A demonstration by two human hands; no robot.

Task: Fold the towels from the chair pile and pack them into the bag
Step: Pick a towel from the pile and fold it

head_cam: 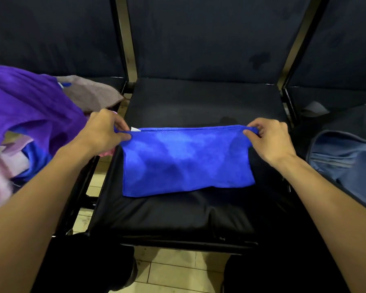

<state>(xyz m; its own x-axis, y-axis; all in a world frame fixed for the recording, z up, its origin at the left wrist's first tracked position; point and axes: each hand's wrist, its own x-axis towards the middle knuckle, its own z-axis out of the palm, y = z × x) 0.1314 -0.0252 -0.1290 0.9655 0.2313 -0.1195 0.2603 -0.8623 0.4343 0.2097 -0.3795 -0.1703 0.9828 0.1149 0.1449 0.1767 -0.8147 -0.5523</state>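
A blue towel [186,161], folded over into a wide rectangle, lies on the black seat of the middle chair [199,102]. My left hand [103,132] pinches its far left corner, where a small white tag shows. My right hand [270,138] pinches the far right corner. Both corners are lifted slightly, so the far edge is stretched taut between my hands. A pile of towels [28,115] in purple, pink, blue and brown-grey covers the chair on the left. The open bag [344,161], blue-grey inside, sits on the chair to the right.
Dark chair backs [209,39] rise behind the seats, with metal frame posts [126,49] between them. Pale tiled floor [178,269] shows below the seat's front edge. My dark-trousered legs [89,263] stand close to the chair.
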